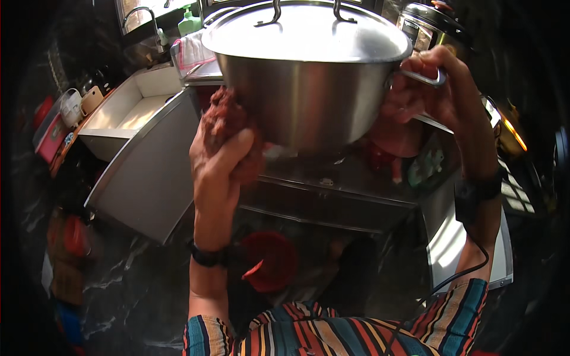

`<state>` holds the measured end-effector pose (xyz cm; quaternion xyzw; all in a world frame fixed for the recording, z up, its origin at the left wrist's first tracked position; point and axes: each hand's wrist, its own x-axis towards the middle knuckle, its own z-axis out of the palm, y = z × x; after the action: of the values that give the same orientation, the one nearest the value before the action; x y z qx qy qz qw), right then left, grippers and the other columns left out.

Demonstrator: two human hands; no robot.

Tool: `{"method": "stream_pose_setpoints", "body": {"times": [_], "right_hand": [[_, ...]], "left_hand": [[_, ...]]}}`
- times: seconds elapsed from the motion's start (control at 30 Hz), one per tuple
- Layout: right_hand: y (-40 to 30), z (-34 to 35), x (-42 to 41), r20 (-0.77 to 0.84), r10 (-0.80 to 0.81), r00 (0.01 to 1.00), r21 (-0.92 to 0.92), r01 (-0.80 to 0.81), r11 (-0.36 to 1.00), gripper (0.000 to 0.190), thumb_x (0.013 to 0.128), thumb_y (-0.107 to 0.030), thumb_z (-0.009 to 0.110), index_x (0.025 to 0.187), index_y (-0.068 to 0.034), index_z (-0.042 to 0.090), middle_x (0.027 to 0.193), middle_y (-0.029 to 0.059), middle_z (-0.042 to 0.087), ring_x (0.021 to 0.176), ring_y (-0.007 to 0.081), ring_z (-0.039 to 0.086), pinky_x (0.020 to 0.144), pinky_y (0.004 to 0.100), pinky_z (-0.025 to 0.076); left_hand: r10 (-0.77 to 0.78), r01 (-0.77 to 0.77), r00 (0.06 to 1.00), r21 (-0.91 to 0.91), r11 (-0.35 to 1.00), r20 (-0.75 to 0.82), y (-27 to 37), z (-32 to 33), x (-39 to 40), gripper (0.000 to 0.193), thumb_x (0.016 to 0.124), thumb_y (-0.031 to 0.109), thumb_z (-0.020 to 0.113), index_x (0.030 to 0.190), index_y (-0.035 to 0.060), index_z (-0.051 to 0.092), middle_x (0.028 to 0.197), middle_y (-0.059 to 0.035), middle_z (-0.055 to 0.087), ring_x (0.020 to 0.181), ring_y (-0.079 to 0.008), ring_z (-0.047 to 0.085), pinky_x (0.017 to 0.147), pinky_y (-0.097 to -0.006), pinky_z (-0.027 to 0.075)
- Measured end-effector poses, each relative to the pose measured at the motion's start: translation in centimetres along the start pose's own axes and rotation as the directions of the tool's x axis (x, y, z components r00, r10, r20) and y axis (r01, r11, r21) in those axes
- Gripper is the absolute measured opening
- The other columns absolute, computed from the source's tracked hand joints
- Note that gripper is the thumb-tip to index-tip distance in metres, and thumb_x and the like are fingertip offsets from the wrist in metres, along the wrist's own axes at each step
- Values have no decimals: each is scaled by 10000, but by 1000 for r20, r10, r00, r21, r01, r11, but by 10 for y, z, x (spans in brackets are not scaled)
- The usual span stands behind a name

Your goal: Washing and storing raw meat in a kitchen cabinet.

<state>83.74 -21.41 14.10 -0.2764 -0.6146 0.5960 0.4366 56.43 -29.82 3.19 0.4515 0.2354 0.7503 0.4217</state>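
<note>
A large stainless steel pot [303, 102] with a shiny metal lid [307, 38] is held up before me. My left hand [222, 155] holds a crumpled reddish cloth [222, 113] against the pot's lower left side; whether a handle lies under the cloth is hidden. On the right, my right hand [449, 89] is at the pot's loop handle [423, 78], with another reddish, blurred cloth [403, 100] between it and the pot's wall.
Two cabinet doors, left [147, 164] and right [472, 244], stand swung out below the counter. A red plastic bucket [271, 267] is on the dark floor. A white sink [138, 104] lies left; a lidded cooker [427, 26] stands back right.
</note>
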Motion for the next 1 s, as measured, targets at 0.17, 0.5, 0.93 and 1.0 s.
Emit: {"method": "stream_pose_setpoints", "body": {"times": [0.17, 0.5, 0.93, 1.0], "right_hand": [[-7, -17, 33, 20, 74, 997, -102, -71, 992, 377, 773, -317, 480, 789, 50, 566, 702, 166, 600, 694, 397, 625, 619, 434, 553], [35, -64, 82, -36, -43, 998, -151, 37, 988, 482, 892, -396, 370, 1019, 55, 483, 802, 190, 568, 727, 368, 623, 682, 402, 538], [194, -10, -29, -200, -212, 957, -485, 92, 870, 199, 821, -189, 554, 830, 9, 567, 662, 35, 577, 601, 123, 550, 582, 255, 446], [274, 4, -56, -148, 117, 982, -406, -168, 898, 344, 799, -298, 602, 940, 12, 556, 853, 97, 595, 803, 164, 571, 681, 316, 467]], "left_hand": [[-17, 20, 989, -18, 1000, 144, -23, -8, 46, 417, 787, 83, 552, 1177, 15, 419, 943, -76, 522, 816, -179, 559, 715, -374, 513], [-62, 80, 988, -131, 988, 142, -72, -16, 108, 247, 782, 51, 589, 1013, 37, 503, 894, -27, 535, 802, -129, 535, 732, -286, 461], [-350, 311, 935, 345, 885, 54, -133, -51, -15, 333, 725, 161, 654, 1013, 41, 537, 804, -14, 567, 720, -107, 542, 651, -262, 452], [-471, 397, 881, 479, 783, 41, -165, -35, -51, 290, 697, 138, 689, 929, 22, 558, 754, -16, 565, 696, -89, 524, 612, -255, 450]]}}
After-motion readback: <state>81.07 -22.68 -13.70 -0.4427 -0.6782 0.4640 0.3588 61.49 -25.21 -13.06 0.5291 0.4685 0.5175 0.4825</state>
